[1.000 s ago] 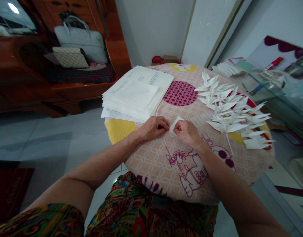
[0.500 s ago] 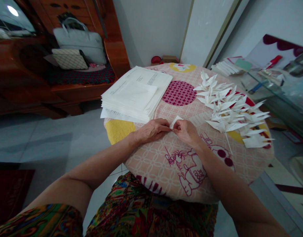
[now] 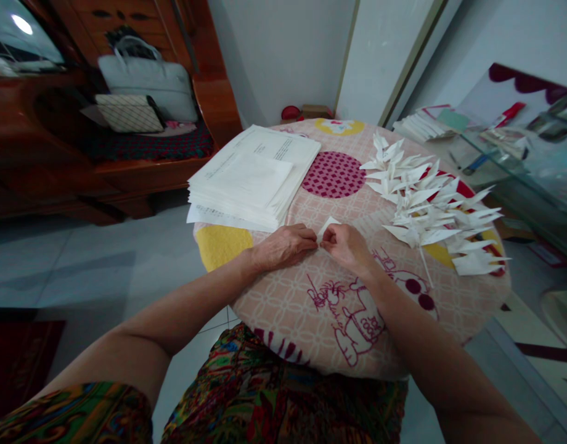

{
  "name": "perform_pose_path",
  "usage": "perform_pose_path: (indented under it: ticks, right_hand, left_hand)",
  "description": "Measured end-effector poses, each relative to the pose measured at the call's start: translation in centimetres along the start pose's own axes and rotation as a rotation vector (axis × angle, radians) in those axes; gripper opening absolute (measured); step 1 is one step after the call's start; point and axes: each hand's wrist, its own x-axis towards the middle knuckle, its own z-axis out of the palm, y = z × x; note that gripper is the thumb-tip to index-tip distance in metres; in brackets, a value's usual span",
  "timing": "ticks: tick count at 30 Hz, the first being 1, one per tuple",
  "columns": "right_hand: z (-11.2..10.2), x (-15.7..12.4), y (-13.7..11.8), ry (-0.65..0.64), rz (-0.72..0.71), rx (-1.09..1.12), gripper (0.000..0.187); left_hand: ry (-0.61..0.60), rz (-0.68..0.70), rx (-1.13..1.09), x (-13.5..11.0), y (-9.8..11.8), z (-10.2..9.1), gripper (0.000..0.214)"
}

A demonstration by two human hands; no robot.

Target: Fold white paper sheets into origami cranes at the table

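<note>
Between my hands, on the round table's patterned cloth (image 3: 269,302), is a small folded piece of white paper (image 3: 328,223); my fingers cover most of it. My left hand (image 3: 290,245) lies low on the cloth with its fingers closed at the paper's left edge. From the other side my right hand (image 3: 346,245) pinches the paper between thumb and curled fingers. Several folded white paper cranes (image 3: 422,197) lie in a heap to the right of my right hand. Beyond my left hand stands a thick stack of printed sheets (image 3: 283,148), with smaller blank paper (image 3: 260,176) on top.
A glass-topped stand (image 3: 505,169) with papers and a blue pen adjoins the table at right. At back left, a wooden bench (image 3: 209,111) holds a grey bag (image 3: 172,83) and a checked pouch (image 3: 126,112). A red bowl-like object (image 3: 291,113) is behind the table.
Both hands stay at the folded paper with only slight finger movement. The whole view shifts a little to the left.
</note>
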Motion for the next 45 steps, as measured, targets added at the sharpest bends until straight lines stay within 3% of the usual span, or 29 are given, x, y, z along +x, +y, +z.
perform_pose_path:
  ticks: [4,9,15,21,29,33,37,41,45]
  right_hand:
    - [-0.1,0.0,-0.1,-0.004,0.010,0.021,0.003]
    - [-0.1,-0.1,-0.1,-0.009,0.002,0.021,0.004]
    - [0.1,-0.1,0.0,-0.013,0.010,0.001,0.013]
    - [0.2,-0.1,0.2,0.013,0.054,0.011,0.018]
    - [-0.5,-0.5,0.5,0.025,0.137,0.111,0.009]
    - [-1.0,-1.1,1.6,-0.037,0.236,0.372,0.023]
    - [-2.1,-1.8,3.1,-0.080,0.340,0.587,0.020]
    - [-3.0,-2.0,3.8,0.016,0.410,0.605,0.014]
    - [-2.9,-1.9,3.7,-0.049,0.406,0.519,0.012]
  left_hand:
    - [0.127,-0.039,-0.167,-0.5,-0.6,0.1,0.026]
    - [0.365,-0.250,-0.294,-0.1,0.1,-0.1,0.023]
    - [0.360,-0.421,-0.500,2.9,1.1,1.3,0.018]
    - [0.265,-0.573,-0.434,4.4,1.1,1.6,0.016]
    - [0.190,-0.550,-0.342,4.2,0.9,2.2,0.017]
    - [0.185,-0.518,-0.320,4.1,0.7,2.5,0.024]
    - [0.186,-0.504,-0.337,4.0,0.6,2.7,0.024]
    - [0.195,-0.493,-0.334,4.0,0.7,2.9,0.022]
    - [0.203,-0.482,-0.324,3.9,0.7,2.9,0.022]
